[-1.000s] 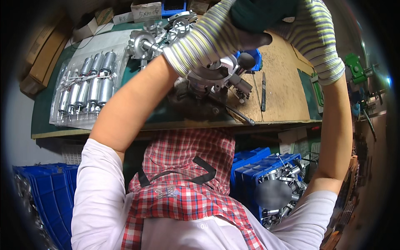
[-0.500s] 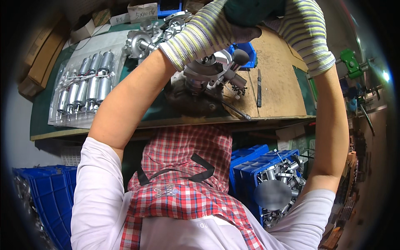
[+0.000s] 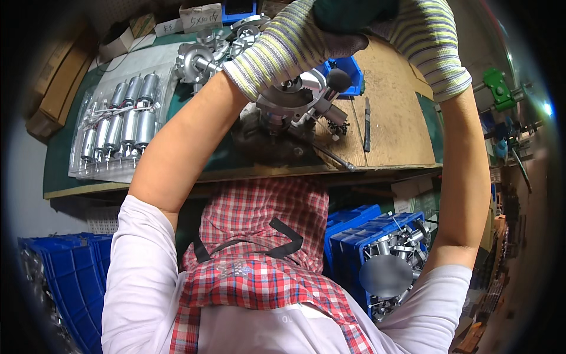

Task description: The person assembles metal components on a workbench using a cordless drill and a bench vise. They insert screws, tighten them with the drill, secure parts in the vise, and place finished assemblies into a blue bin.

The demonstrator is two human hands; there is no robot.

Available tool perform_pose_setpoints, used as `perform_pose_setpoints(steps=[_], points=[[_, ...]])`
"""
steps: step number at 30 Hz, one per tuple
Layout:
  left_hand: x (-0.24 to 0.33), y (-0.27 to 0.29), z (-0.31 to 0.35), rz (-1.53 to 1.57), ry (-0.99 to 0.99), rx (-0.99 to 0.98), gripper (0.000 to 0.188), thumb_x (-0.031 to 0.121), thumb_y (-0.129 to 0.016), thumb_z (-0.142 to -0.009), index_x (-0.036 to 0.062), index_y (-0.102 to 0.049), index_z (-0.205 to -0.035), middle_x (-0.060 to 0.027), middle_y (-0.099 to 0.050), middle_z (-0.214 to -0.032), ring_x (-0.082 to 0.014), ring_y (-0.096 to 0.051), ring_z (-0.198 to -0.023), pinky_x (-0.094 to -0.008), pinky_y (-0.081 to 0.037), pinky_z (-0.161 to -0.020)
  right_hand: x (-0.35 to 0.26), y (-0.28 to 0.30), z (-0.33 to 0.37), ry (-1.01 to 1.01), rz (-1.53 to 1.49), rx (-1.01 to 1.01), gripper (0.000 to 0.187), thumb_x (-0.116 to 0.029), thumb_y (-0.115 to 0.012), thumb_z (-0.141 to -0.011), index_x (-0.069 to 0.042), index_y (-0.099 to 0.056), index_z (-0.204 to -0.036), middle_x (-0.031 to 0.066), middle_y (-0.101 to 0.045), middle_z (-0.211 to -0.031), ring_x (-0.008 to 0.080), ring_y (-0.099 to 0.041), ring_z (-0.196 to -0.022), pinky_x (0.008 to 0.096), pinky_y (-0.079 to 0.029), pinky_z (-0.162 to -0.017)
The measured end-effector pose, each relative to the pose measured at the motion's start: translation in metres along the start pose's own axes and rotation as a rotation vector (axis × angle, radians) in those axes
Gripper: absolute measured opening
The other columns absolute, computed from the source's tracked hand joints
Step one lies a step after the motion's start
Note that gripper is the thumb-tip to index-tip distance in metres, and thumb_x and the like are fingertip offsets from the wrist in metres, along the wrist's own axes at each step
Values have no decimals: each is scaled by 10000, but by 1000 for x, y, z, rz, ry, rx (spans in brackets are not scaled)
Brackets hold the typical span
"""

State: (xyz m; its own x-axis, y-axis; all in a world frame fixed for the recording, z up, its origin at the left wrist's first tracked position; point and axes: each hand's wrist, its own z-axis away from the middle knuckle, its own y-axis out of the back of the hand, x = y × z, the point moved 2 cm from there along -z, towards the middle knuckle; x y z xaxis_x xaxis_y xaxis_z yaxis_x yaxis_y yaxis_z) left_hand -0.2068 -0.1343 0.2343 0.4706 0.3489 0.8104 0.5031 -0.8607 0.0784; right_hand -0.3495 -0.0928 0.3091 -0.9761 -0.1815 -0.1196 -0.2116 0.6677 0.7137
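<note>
Both my hands, in striped knit gloves with dark palms, are raised at the top of the view. Between them is a dark green rounded thing (image 3: 354,13), cut off by the upper edge; its kind cannot be made out. My left hand (image 3: 303,44) is closed against its left side, and my right hand (image 3: 415,35) closes on its right; some fingertips are hidden. Below the left hand, a silver metal assembly (image 3: 289,103) with a toothed part and a black knob (image 3: 339,81) sits on a dark base (image 3: 271,144). A metal rod (image 3: 333,156) sticks out toward the table's front edge.
A plastic tray of silver motors (image 3: 115,130) lies left on the green table. More metal castings (image 3: 197,62) stand behind. A blue bin (image 3: 352,76) and a slim black tool (image 3: 367,127) rest on cardboard (image 3: 395,118). Blue crates (image 3: 68,271) with parts stand below.
Both hands, with the dark green thing, have shifted very slightly left and up. The assembly and the things on the table have stayed in place.
</note>
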Motion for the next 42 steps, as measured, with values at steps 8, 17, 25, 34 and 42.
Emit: perform_pose_setpoints(steps=[8, 17, 25, 34, 42], points=[[-10, -18, -1, -353, -165, 526, 381, 77, -740, -833, 51, -522, -1144, -41, -637, -851, -146, -634, -736, -301, -578, -620, -3, -2, 1, -73, -433, -79, 347, -205, -774, -847, -32, -616, -1103, 76, -684, -961, 167, -644, -850, 292, -594, -756], [-42, -26, 11, -1129, -280, 672, 325, 115, -717, -867, 48, -550, -1139, -84, -639, -1017, -210, -644, -890, -306, -605, -806, 5, -16, 1, 130, -225, -9, 410, -162, -816, -794, -35, -610, -1126, 78, -687, -967, 175, -653, -850, 304, -605, -753], [4, -17, -17, -1620, -332, 541, 315, 202, -700, -874, -14, -560, -1056, -55, -646, -836, -174, -650, -739, -315, -624, -710, -2, 15, -6, 166, -207, -4, 477, -124, -852, -747, -39, -605, -1146, 80, -689, -972, 183, -661, -850, 315, -615, -750], [-27, 11, 0, -535, -368, 306, 545, 112, -762, -782, 42, -517, -1264, -87, -642, -1147, -204, -627, -1010, -352, -550, -883, -14, 4, 12, 413, -129, 111, 560, -82, -894, -694, -42, -598, -1169, 82, -692, -978, 192, -670, -850, 328, -626, -747], [-28, 8, -3, -1113, -283, 274, 510, 182, -712, -800, 36, -509, -1245, -115, -628, -1107, -285, -601, -1010, -389, -499, -949, -12, 4, 15, 519, 118, 210, 563, -81, -907, -677, -23, -597, -1143, 90, -686, -932, 193, -669, -793, 329, -628, -699]])
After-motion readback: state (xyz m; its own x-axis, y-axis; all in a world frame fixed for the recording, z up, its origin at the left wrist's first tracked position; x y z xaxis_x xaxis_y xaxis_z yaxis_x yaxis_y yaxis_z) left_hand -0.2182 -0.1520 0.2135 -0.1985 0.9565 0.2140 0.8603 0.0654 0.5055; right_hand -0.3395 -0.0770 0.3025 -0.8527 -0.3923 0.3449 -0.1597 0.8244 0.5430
